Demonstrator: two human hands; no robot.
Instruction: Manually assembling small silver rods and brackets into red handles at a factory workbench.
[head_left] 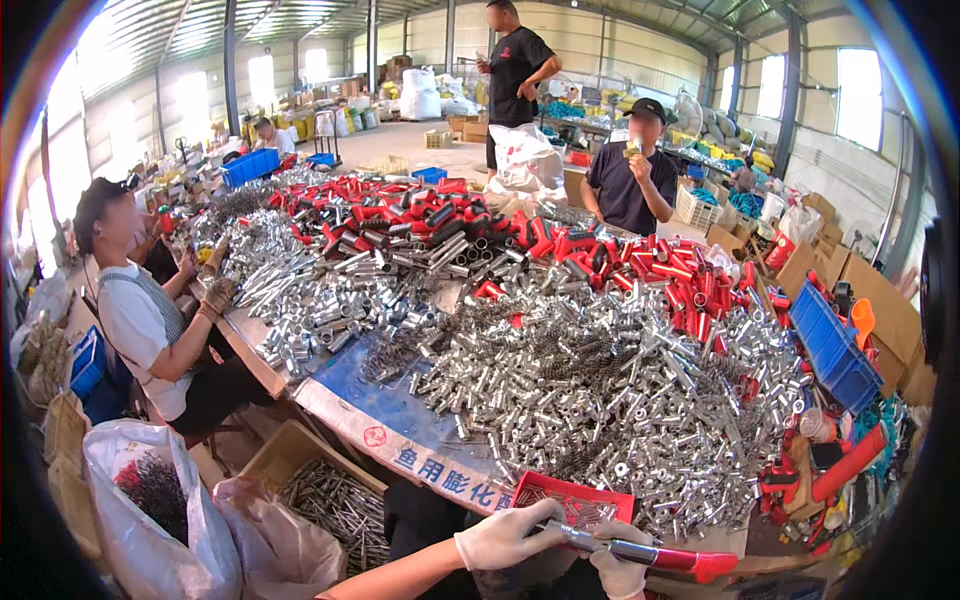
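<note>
The tool (640,551) is long, slim and roughly straight, with a bare metal barrel (582,541) to the left and a red handle (682,559) to the right. The barrel is round and silvery, with darker grey stretches and a shine along its upper side. The handle is smooth and glossy, and at its far right end it widens into a blunt, brighter red tip. Metal and red parts sit in line, joined into one piece. The tool lies crosswise at the near side of the scene, right of the middle, held up between two hands, its right end slightly nearer than its left. The hands cover parts of the barrel.
</note>
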